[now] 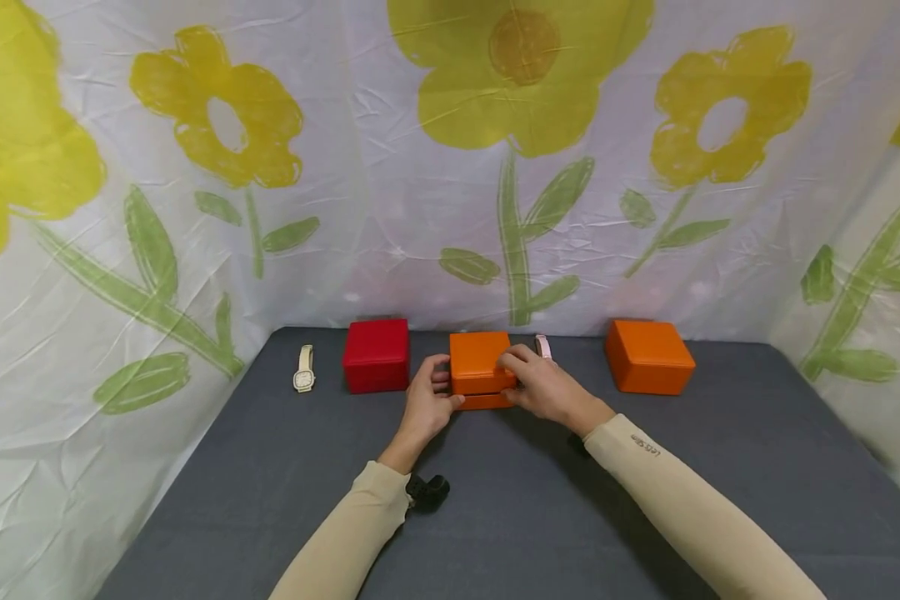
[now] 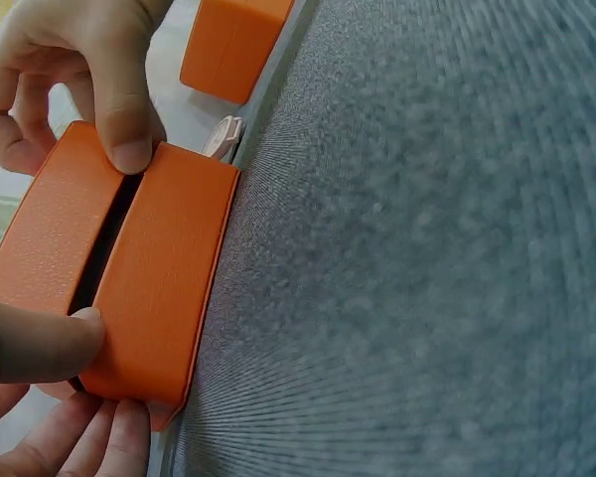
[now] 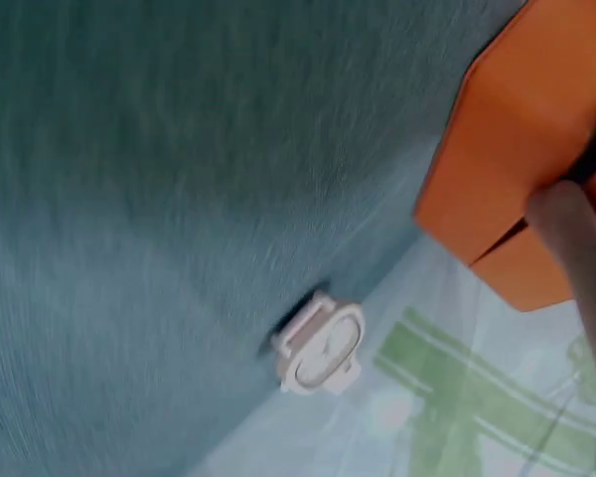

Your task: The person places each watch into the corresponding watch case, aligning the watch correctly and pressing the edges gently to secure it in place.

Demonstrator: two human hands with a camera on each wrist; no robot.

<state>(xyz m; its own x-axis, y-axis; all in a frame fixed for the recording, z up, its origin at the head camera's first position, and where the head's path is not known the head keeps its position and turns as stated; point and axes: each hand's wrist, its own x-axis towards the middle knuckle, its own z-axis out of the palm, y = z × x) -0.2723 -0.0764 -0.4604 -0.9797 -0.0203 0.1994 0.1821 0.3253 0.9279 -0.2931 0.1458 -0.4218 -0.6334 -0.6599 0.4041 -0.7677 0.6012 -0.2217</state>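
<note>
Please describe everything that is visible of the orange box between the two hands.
The orange box looks leather-like, with a faintly grained surface and softened edges. It has a lid and a base; a dark gap between them shows the lid slightly open, but its inside cannot be seen. It appears to rest level on the dark grey table, right of the red box. The left hand holds one side and the right hand the other, both thumbs at the gap.

A cream watch (image 1: 304, 375) left of a red box (image 1: 376, 358), flowered cloth (image 1: 352, 208) behind.
</note>
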